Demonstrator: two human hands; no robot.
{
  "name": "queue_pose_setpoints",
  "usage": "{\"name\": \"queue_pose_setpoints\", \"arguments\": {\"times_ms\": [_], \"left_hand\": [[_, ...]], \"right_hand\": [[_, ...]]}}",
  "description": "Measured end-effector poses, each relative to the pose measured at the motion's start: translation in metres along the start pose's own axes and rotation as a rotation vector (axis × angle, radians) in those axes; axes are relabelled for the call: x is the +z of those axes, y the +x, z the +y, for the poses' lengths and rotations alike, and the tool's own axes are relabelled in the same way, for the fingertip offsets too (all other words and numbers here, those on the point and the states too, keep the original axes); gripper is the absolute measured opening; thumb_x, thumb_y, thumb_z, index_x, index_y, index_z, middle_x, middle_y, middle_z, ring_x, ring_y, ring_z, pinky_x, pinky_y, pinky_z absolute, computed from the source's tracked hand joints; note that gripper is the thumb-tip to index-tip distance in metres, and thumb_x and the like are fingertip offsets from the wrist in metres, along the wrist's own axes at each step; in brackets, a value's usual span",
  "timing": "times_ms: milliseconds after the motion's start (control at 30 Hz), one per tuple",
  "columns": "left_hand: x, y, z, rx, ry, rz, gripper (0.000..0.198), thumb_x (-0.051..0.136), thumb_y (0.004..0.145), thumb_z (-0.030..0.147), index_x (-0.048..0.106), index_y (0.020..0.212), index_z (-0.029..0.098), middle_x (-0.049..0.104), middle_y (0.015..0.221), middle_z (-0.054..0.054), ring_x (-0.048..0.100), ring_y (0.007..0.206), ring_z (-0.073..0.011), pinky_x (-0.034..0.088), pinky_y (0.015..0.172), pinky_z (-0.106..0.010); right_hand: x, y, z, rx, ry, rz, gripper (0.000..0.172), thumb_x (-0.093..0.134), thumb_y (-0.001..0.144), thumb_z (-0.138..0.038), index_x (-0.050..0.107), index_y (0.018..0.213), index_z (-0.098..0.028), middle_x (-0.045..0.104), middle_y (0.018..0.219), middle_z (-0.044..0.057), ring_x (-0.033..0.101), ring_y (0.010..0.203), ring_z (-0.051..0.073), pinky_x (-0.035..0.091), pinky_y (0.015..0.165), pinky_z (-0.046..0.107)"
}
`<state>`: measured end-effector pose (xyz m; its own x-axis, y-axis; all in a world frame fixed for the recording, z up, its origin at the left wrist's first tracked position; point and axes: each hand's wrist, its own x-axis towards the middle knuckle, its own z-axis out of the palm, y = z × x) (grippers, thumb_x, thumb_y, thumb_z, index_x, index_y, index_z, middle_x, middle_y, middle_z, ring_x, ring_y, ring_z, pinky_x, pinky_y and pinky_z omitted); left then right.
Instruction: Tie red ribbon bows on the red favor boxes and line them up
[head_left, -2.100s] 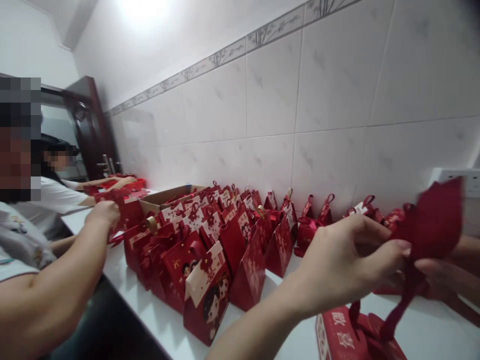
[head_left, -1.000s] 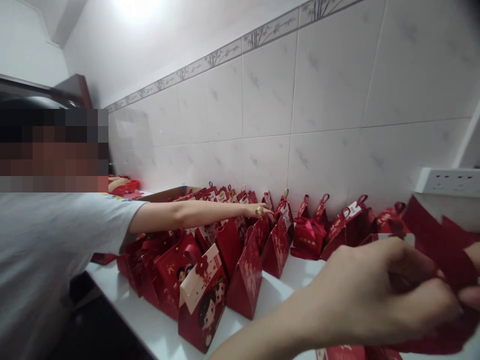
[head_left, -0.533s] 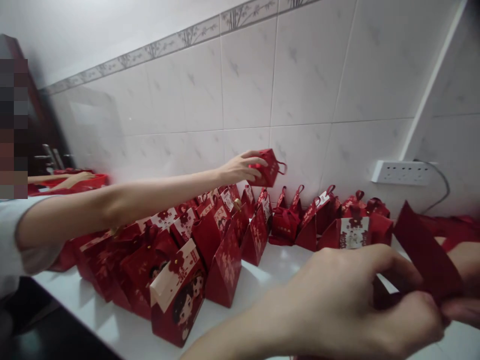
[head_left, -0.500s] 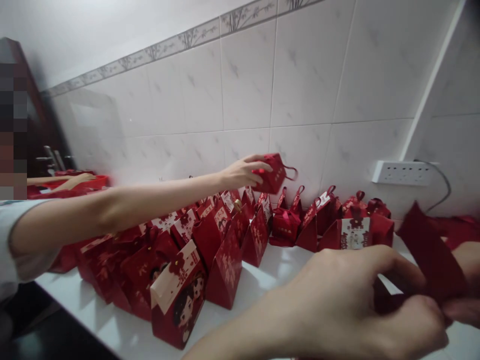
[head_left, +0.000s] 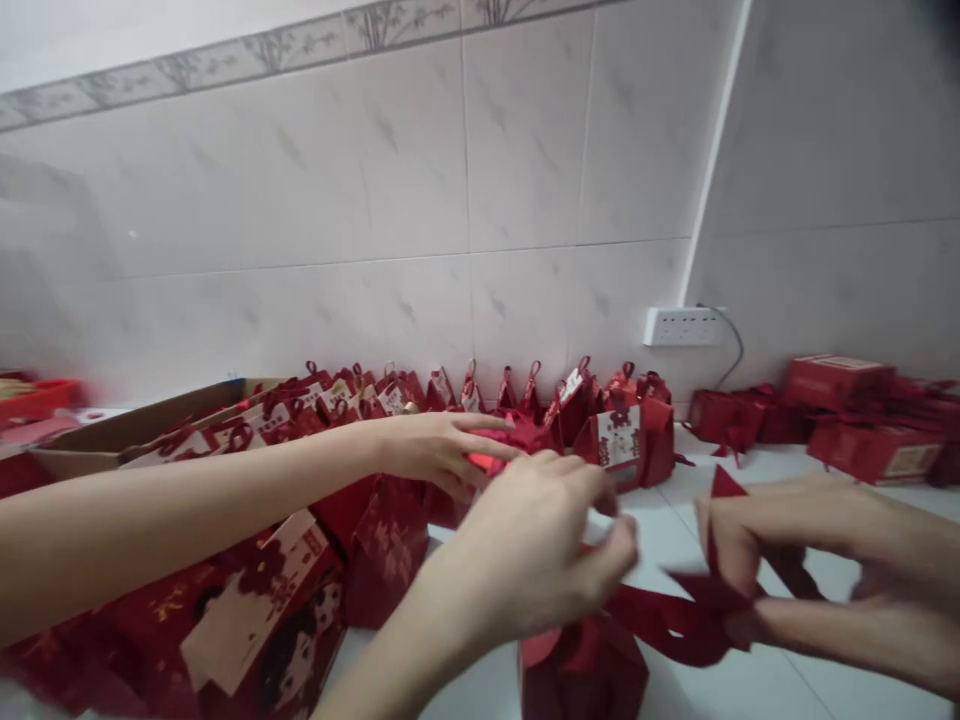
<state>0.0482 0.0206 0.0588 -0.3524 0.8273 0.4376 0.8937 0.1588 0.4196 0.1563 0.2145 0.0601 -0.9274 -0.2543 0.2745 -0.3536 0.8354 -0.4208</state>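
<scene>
My right hand pinches a dark red ribbon between thumb and fingertips. Pointed ends of it stick out around the fingers, and its loose part stretches left toward a small red box at the bottom of the view. My left hand hovers above that box with a gap between thumb and fingers and nothing visible in them; it is slightly blurred. Behind it, another person's hand reaches in from the left and touches a red box with a bow, partly hidden by my left hand.
Rows of red gift boxes with looped handles fill the left and back of the white table. A cardboard carton stands at the left. More red boxes are piled at the right, near a power strip on the tiled wall.
The view has turned right. My hands have drawn apart; my left hand has come off the ribbon, while the right keeps it. The other person's hand has lowered its box among the others.
</scene>
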Motion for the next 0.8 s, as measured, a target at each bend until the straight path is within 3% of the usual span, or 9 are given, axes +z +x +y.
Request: {"name": "queue_pose_setpoints", "arguments": {"times_ms": [167, 300, 367, 433, 500, 567, 667, 800], "left_hand": [[-0.008, 0.004, -0.027, -0.304, 0.329, 0.063, 0.023, 0.05, 0.083, 0.036, 0.057, 0.073, 0.017, 0.062, 0.076, -0.006, 0.056, 0.073, -0.0215, 0.04, 0.063, -0.029], [0.0, 0.015, -0.059, -0.494, 0.487, -0.127, 0.022, 0.047, 0.085, 0.032, 0.059, 0.093, 0.015, 0.063, 0.093, -0.012, 0.061, 0.083, -0.0268, 0.043, 0.068, -0.032], [0.012, 0.022, -0.073, -0.573, 0.516, -0.227, 0.036, 0.052, 0.082, 0.035, 0.055, 0.109, 0.011, 0.06, 0.105, -0.018, 0.06, 0.095, -0.033, 0.044, 0.075, -0.036], [0.028, 0.029, -0.081, -0.634, 0.487, -0.25, 0.064, 0.059, 0.076, 0.047, 0.045, 0.124, 0.008, 0.053, 0.117, -0.024, 0.056, 0.106, -0.0395, 0.045, 0.082, -0.042], [0.046, 0.034, -0.084, -0.679, 0.44, -0.213, 0.09, 0.061, 0.069, 0.061, 0.033, 0.135, 0.008, 0.046, 0.126, -0.027, 0.051, 0.112, -0.0444, 0.044, 0.085, -0.048], [0.062, 0.037, -0.087, -0.712, 0.43, -0.157, 0.101, 0.061, 0.065, 0.066, 0.023, 0.141, 0.011, 0.041, 0.129, -0.027, 0.048, 0.113, -0.0464, 0.044, 0.085, -0.053], [0.074, 0.04, -0.096, -0.752, 0.463, -0.098, 0.099, 0.063, 0.067, 0.055, 0.016, 0.143, 0.012, 0.041, 0.127, -0.027, 0.049, 0.112, -0.046, 0.044, 0.084, -0.054], [0.065, 0.042, -0.116, -0.675, 0.384, -0.078, 0.094, 0.066, 0.067, 0.041, 0.019, 0.14, 0.005, 0.046, 0.121, -0.027, 0.05, 0.113, -0.0432, 0.043, 0.087, -0.05]], "right_hand": [[-0.007, 0.007, -0.016, -0.002, 0.111, -0.091, 0.015, 0.06, 0.077, -0.012, 0.06, 0.068, -0.023, 0.067, 0.068, -0.004, 0.059, 0.058, 0.01, 0.041, 0.052, 0.021], [-0.01, 0.003, -0.014, 0.025, 0.09, -0.168, 0.014, 0.06, 0.076, -0.009, 0.061, 0.069, -0.022, 0.066, 0.068, -0.005, 0.059, 0.06, 0.01, 0.042, 0.054, 0.019], [-0.011, 0.0, -0.015, 0.013, 0.069, -0.208, 0.017, 0.06, 0.074, -0.006, 0.063, 0.069, -0.022, 0.064, 0.066, -0.005, 0.057, 0.059, 0.009, 0.041, 0.054, 0.019], [-0.012, -0.002, -0.018, -0.005, 0.074, -0.244, 0.02, 0.06, 0.072, -0.003, 0.064, 0.069, -0.023, 0.063, 0.064, -0.005, 0.055, 0.058, 0.009, 0.04, 0.055, 0.019], [-0.012, -0.005, -0.02, -0.012, 0.083, -0.267, 0.021, 0.061, 0.073, -0.003, 0.064, 0.07, -0.023, 0.063, 0.064, -0.005, 0.055, 0.058, 0.009, 0.039, 0.055, 0.019], [-0.011, -0.008, -0.022, -0.012, 0.079, -0.284, 0.019, 0.06, 0.075, -0.005, 0.063, 0.071, -0.023, 0.063, 0.066, -0.005, 0.054, 0.059, 0.008, 0.039, 0.055, 0.019], [-0.009, -0.011, -0.024, -0.017, 0.066, -0.303, 0.015, 0.059, 0.077, -0.008, 0.063, 0.073, -0.022, 0.062, 0.067, -0.004, 0.054, 0.059, 0.01, 0.036, 0.053, 0.021], [-0.006, -0.013, -0.024, -0.031, 0.055, -0.331, 0.012, 0.057, 0.077, -0.011, 0.062, 0.075, -0.022, 0.061, 0.068, -0.004, 0.053, 0.06, 0.01, 0.032, 0.051, 0.022]]}}
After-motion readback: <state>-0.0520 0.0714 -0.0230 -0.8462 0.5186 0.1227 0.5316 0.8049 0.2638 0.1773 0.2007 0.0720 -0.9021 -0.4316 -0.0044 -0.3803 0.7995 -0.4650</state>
